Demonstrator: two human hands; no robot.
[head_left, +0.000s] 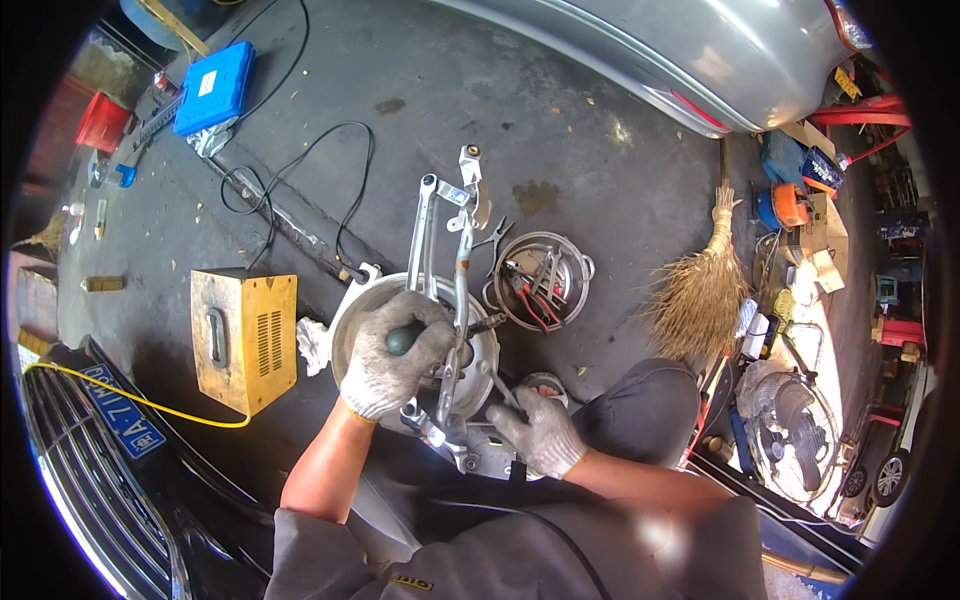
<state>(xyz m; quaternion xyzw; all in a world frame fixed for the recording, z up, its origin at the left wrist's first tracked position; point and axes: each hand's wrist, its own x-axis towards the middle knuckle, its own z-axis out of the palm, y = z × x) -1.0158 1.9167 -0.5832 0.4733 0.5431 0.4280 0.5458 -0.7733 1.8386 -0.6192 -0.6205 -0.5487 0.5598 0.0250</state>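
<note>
The gloved left hand [392,355] grips a dark screwdriver handle [402,339] over the metal linkage assembly [450,270] lying across a metal basin [350,320] on the concrete floor [560,140], while the gloved right hand [540,432] presses half-closed on the assembly's lower end.

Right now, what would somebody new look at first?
Probably the two grey-gloved hands in the middle: the left hand grips a dark round tool handle over a long silvery metal linkage, and the right hand steadies its near end. A yellow metal box sits to their left.
</note>
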